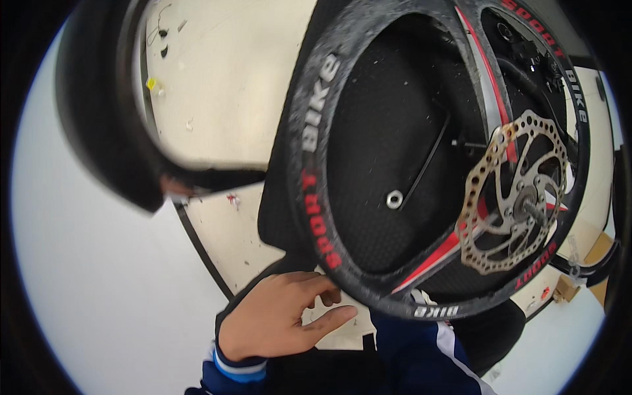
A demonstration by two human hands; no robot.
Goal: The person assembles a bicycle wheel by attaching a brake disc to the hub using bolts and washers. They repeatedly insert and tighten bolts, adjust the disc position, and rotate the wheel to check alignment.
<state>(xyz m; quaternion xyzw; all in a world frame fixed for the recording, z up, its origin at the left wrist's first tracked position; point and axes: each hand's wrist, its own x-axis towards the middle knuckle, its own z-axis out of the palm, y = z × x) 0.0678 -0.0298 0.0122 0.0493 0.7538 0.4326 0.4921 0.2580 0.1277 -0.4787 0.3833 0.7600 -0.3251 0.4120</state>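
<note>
A black three-spoke bicycle wheel rim [311,141] with red and white accents leans tilted before me, with no tire on it. Its metal brake disc [473,230] faces me, around the axle [528,205]. My left hand [280,316] is beside the lower left of the rim, thumb and fingers apart, nothing between them; whether a fingertip touches the rim I cannot tell. My right sleeve [421,345] runs up behind the bottom of the rim, which hides that hand. Through the wheel's opening show a metal nut [394,199] and a thin bent rod [426,161] on a black mat [368,131].
A black, blurred, curved tire-like piece [92,118] fills the upper left. Behind it lies a pale tabletop [224,85] with a yellow bit [151,83] and small dark parts [164,50]. Cardboard boxes [565,288] stand at the lower right.
</note>
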